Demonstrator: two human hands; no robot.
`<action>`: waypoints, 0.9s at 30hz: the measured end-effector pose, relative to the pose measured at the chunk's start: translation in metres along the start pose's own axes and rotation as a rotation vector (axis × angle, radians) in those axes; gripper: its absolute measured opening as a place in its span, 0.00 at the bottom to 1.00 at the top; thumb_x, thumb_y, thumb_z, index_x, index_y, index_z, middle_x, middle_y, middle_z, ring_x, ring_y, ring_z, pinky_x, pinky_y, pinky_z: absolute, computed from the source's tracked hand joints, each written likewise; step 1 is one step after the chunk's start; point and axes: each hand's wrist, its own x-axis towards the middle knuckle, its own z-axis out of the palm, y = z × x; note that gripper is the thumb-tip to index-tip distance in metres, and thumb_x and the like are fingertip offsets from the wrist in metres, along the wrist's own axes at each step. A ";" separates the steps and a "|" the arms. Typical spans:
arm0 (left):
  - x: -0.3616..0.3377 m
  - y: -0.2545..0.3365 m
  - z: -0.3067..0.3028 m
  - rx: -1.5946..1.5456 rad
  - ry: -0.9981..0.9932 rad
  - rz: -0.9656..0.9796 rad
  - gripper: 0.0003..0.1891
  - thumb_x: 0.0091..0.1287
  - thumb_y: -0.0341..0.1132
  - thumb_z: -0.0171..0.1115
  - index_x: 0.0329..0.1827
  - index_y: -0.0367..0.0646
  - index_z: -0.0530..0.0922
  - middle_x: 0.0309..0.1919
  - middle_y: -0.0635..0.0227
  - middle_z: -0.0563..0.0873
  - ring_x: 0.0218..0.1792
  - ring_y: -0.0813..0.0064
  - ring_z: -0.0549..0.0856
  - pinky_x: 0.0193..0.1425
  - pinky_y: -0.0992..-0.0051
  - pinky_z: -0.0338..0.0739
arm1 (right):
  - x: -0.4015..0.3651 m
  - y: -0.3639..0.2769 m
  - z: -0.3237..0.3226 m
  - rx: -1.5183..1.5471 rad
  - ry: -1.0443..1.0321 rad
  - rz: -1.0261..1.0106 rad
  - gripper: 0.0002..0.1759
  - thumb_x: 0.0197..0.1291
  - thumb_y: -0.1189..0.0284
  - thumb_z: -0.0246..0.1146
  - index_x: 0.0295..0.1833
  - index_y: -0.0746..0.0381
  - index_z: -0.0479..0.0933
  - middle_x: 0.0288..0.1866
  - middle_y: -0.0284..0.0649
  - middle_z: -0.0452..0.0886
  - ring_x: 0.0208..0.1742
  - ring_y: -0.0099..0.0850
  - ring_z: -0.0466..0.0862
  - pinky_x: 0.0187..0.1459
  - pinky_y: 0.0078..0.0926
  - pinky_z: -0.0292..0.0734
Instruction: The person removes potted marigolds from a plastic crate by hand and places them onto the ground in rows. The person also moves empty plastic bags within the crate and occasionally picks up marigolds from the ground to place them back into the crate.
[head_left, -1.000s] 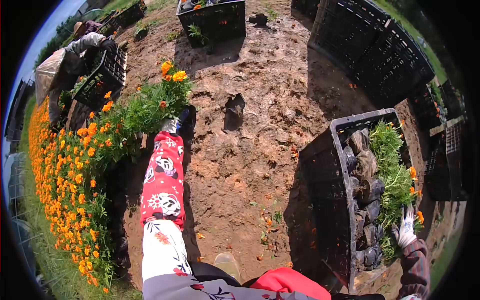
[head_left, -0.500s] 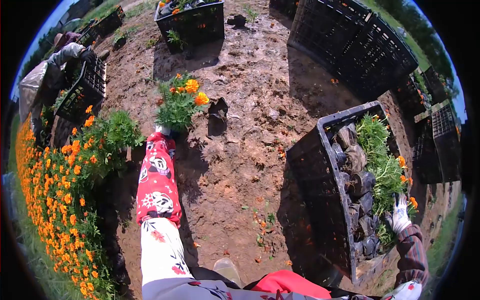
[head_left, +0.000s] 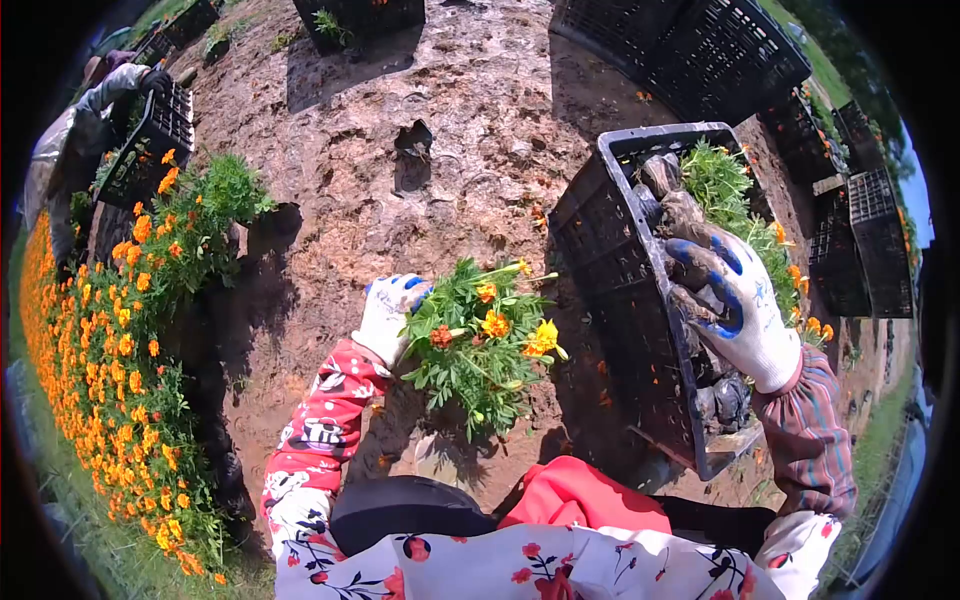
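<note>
My left hand [head_left: 394, 312], in a white and blue glove, is closed at the left side of a leafy marigold plant [head_left: 478, 350] with orange and yellow flowers. Foliage hides the plant's base and part of my fingers. On the right, my gloved right hand [head_left: 728, 300] reaches over the near part of a black crate [head_left: 625, 215], its fingers curved around a dark potted root ball [head_left: 692, 305]. Other dark pots and green marigold foliage [head_left: 716, 180] lie on their sides in that crate.
Dense orange marigolds [head_left: 110, 400] stand along the left. A co-worker [head_left: 75, 135] bends over another black crate [head_left: 150, 150] at the upper left. More crates [head_left: 690, 55] stand at the upper right. A dark empty pot [head_left: 413, 145] lies on the muddy soil.
My left hand has come back toward my body with the marigold plant. My right hand has moved from the crate's far right side onto the pots. The view has shifted.
</note>
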 end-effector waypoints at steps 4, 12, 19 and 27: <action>-0.022 0.047 0.039 -0.138 -0.043 0.055 0.17 0.55 0.36 0.55 0.49 0.53 0.77 0.44 0.66 0.80 0.45 0.61 0.79 0.47 0.61 0.71 | 0.045 -0.040 0.064 0.374 -0.160 -0.213 0.11 0.55 0.67 0.65 0.41 0.61 0.80 0.31 0.43 0.81 0.33 0.43 0.81 0.35 0.34 0.75; -0.014 0.060 0.032 -0.137 -0.152 -0.068 0.15 0.54 0.38 0.59 0.45 0.52 0.79 0.39 0.67 0.81 0.44 0.63 0.80 0.47 0.60 0.72 | 0.045 -0.101 0.156 0.280 -0.339 -0.384 0.24 0.52 0.52 0.65 0.41 0.61 0.74 0.26 0.44 0.78 0.31 0.44 0.81 0.32 0.40 0.73; -0.020 0.047 0.028 -0.256 -0.163 -0.126 0.17 0.56 0.43 0.59 0.48 0.52 0.78 0.43 0.65 0.81 0.47 0.61 0.80 0.50 0.58 0.72 | 0.063 -0.079 0.097 1.395 -0.517 0.515 0.14 0.62 0.69 0.61 0.50 0.66 0.76 0.32 0.30 0.80 0.26 0.15 0.74 0.27 0.12 0.67; -0.031 0.046 0.036 -0.163 -0.149 -0.100 0.19 0.58 0.46 0.57 0.52 0.52 0.76 0.49 0.65 0.78 0.51 0.61 0.77 0.52 0.58 0.69 | 0.039 -0.029 0.112 0.331 -0.025 -0.154 0.18 0.46 0.61 0.72 0.41 0.59 0.79 0.60 0.52 0.69 0.60 0.50 0.70 0.58 0.43 0.67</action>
